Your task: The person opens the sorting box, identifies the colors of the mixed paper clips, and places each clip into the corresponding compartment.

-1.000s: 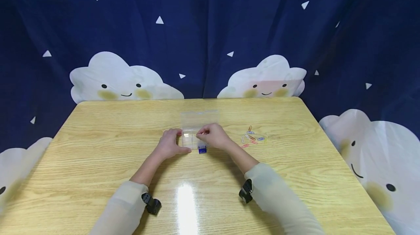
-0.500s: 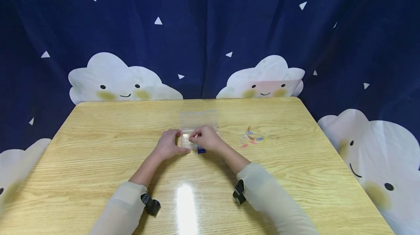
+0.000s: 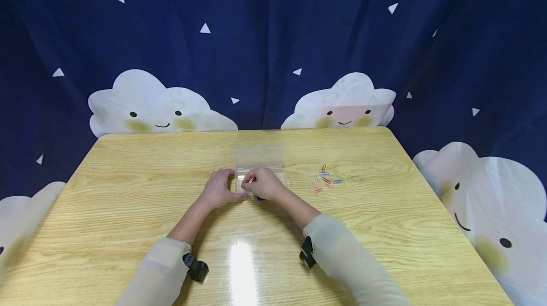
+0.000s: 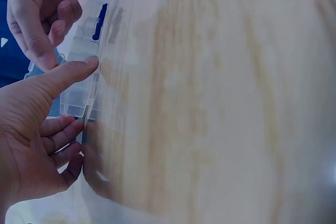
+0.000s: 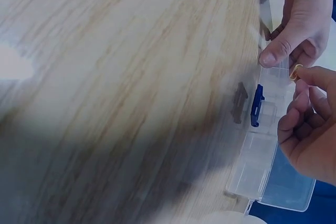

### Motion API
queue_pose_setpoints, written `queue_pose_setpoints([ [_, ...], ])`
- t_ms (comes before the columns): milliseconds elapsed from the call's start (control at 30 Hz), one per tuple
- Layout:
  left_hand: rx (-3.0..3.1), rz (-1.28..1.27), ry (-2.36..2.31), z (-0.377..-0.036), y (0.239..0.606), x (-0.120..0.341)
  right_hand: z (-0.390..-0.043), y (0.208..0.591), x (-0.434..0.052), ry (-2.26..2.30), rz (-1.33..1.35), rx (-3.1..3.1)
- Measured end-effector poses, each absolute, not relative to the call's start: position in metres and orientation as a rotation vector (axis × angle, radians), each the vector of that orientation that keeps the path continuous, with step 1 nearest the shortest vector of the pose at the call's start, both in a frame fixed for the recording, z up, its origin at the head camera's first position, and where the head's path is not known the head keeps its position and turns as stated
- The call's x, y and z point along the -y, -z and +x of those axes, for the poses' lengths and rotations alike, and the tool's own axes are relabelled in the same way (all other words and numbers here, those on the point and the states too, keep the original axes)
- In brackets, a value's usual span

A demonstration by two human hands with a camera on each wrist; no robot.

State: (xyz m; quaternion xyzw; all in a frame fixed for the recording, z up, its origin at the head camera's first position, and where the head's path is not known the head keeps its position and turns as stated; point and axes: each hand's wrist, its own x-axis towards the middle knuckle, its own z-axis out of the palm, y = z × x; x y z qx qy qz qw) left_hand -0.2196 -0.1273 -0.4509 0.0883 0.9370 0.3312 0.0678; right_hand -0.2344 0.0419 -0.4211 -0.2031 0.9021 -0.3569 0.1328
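A clear plastic compartment box [image 5: 254, 150] lies on the table with its lid [image 3: 258, 155] folded open toward the back. My left hand [image 3: 219, 189] holds the box's left end, thumb at the front edge and fingers around the side. Between thumb and index finger my right hand [image 3: 265, 184] pinches a yellow paper clip [image 5: 294, 72]. That clip is over the left-end compartments, close to the left thumb; whether it touches the box I cannot tell. A dark blue latch [image 5: 256, 106] is on the box's front side, mostly hidden by the right hand in the head view.
Several loose paper clips [image 3: 326, 180] in red, blue, white, pink and yellow lie on the wooden table [image 3: 149, 173] right of the box. A dark blue curtain [image 3: 265, 35] with white clouds hangs behind the table. Light glares off the front of the tabletop.
The right hand has moved left over the box, from its middle to the left-end compartments, and now covers more of the blue latch. The left hand keeps its place.
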Motion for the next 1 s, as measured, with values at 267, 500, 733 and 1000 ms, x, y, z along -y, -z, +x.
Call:
queue_pose_setpoints([
  [267,-2.836,0.267,-0.992,-0.221,0.452,0.127,-0.234,0.422,-0.04,1.01,-0.587,-2.635],
  [500,-2.847,0.282,-0.99,-0.22,0.451,0.127,-0.234,0.421,-0.039,1.001,-0.588,-2.629],
  [733,-2.841,0.282,-0.991,-0.22,0.451,0.128,-0.237,0.419,-0.044,0.988,-0.577,-2.638],
  [1000,-2.849,0.267,-0.992,-0.22,0.452,0.127,-0.24,0.415,-0.055,1.026,-0.557,-2.661],
])
